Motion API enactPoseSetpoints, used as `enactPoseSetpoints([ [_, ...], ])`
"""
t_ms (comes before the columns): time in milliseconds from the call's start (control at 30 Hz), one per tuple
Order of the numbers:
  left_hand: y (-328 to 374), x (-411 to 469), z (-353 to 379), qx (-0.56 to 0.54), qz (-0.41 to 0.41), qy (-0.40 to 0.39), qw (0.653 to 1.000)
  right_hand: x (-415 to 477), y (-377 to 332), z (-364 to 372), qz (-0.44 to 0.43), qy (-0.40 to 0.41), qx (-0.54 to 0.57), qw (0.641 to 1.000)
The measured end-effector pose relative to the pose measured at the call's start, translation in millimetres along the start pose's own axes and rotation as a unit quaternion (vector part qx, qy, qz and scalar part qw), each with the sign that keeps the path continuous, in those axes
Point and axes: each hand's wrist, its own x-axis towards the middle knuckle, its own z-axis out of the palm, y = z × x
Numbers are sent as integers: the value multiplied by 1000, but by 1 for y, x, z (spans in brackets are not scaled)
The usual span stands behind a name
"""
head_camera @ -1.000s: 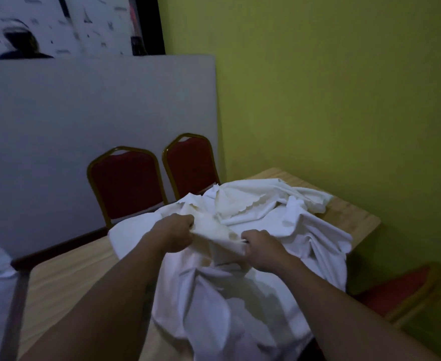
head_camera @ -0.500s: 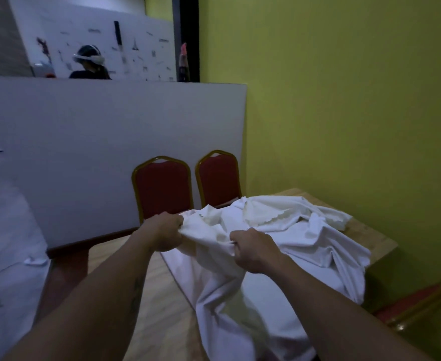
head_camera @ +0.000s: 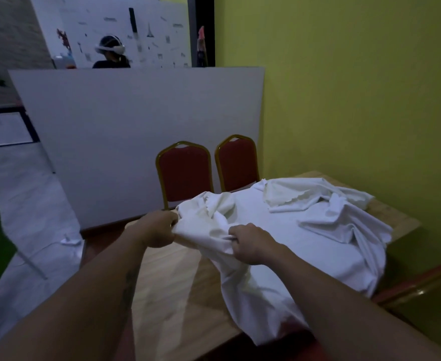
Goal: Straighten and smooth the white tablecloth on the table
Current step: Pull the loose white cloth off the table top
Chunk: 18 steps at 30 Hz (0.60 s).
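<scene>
Firmly bunched white tablecloth (head_camera: 287,230) (rumpled) in left hand (head_camera: 159,231) and right hand (head_camera: 250,243) grips.

- We see a dim room with a bluish cast. No lamp shows, and we cannot tell where the light comes from.
- The tablecloth (head_camera: 305,230) is the brightest thing, with soft grey shadows in its folds and no glare.
- The yellow wall (head_camera: 344,100) darkens toward the lower right corner.
- The forearms (head_camera: 84,308) look dark and stretched by the wide lens.
- The grey board (head_camera: 136,126) leans, its edges tilted by distortion.
- Beyond the board, the background looks soft and grainy.
</scene>
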Motion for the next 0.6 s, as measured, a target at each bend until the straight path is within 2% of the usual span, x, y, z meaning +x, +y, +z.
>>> enactPoseSetpoints([
  [167, -38, -30, -3, -10, 30, 10, 999, -8, -54, 11, 35, -7, 14, 999],
  [367, -111, -88, 9, 37, 64, -12, 997, -22, -133, 66, 64, -53, 48, 995],
  [600, -200, -167, 39, -11, 32, -81, 996, -18, -222, 108, 56, -112, 64, 990],
])
